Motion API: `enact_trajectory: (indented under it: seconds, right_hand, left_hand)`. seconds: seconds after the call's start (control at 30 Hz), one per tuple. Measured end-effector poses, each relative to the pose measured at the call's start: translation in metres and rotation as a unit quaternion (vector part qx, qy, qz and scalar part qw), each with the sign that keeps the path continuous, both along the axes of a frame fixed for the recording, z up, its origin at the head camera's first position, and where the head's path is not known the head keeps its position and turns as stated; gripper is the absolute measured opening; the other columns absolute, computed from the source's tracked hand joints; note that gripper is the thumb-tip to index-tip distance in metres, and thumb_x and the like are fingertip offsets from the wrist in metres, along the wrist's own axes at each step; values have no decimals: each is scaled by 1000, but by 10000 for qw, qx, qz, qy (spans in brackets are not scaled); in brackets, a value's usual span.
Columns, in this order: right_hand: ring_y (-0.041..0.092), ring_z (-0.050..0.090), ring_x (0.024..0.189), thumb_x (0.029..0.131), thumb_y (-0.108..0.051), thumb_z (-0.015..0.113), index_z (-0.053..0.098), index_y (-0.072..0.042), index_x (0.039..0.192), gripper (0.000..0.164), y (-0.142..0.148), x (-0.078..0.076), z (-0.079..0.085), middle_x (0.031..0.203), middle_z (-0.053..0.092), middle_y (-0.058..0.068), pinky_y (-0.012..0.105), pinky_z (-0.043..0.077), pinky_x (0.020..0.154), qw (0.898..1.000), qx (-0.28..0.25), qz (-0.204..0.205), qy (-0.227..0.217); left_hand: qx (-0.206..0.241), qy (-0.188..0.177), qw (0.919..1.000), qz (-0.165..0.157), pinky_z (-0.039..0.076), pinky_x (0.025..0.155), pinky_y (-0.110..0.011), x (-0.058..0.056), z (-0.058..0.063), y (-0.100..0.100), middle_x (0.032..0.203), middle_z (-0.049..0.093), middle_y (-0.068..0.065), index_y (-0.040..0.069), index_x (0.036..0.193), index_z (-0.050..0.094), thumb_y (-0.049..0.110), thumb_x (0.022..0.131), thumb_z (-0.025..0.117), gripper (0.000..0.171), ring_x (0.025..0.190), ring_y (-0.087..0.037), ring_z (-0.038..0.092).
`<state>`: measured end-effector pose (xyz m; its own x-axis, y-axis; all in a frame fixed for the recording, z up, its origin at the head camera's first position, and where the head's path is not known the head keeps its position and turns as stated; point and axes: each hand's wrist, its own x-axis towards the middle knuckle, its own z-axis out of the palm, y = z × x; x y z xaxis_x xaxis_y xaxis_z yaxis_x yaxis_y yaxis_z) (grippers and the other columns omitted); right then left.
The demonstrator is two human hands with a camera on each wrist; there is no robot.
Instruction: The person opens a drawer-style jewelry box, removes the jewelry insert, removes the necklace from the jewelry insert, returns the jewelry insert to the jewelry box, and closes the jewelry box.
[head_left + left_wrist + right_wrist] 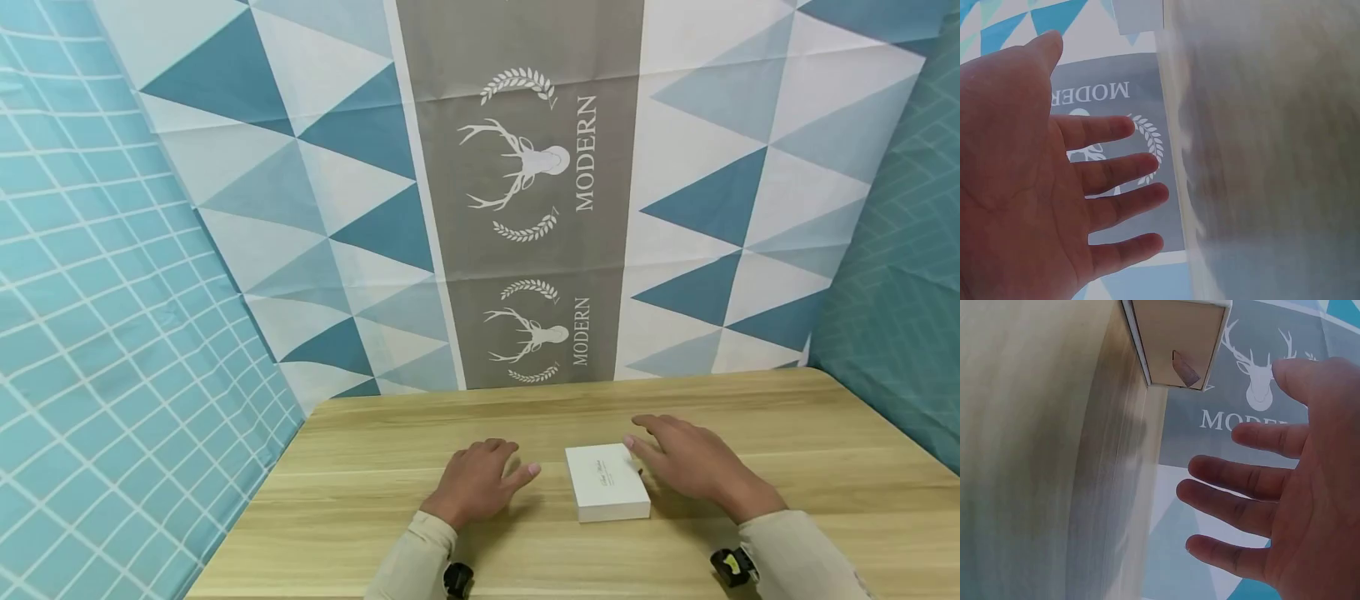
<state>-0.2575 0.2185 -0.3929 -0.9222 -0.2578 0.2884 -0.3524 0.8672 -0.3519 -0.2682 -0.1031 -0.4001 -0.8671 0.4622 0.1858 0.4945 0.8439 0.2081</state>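
A small white box (604, 482) with fine script on its lid lies flat on the wooden table. To its left, my left hand (476, 482) hovers with fingers spread and nothing held. My right hand (693, 462) is on the other side, its thumb close to the box's far right corner. The right wrist view shows that hand with fingers extended and apart from the box. There, a tan side of the box (1175, 328) carries a small pull tab (1185, 370). Only a corner of the box (1139, 15) appears in the left wrist view.
The wooden tabletop (360, 500) ends against a hanging cloth (540, 250) printed with triangles and deer heads. Blue gridded cloth (90, 333) hangs at the left, and teal cloth (892, 292) at the right. Both sleeved wrists wear dark straps.
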Motion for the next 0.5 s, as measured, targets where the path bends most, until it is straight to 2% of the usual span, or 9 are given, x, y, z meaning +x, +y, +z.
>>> enact_trajectory:
  seconds: [0.5]
  right_hand:
    - [32,65,108,103,-55,46,65,-5,129,60,1,0,2,120,68,12,58,49,89,9998,79,33,-160]
  left_hand:
    - [74,-170,9997,-142,47,96,-53,1,4,0,135,61,-11,8,135,63,62,102,40,67,123,-32,57]
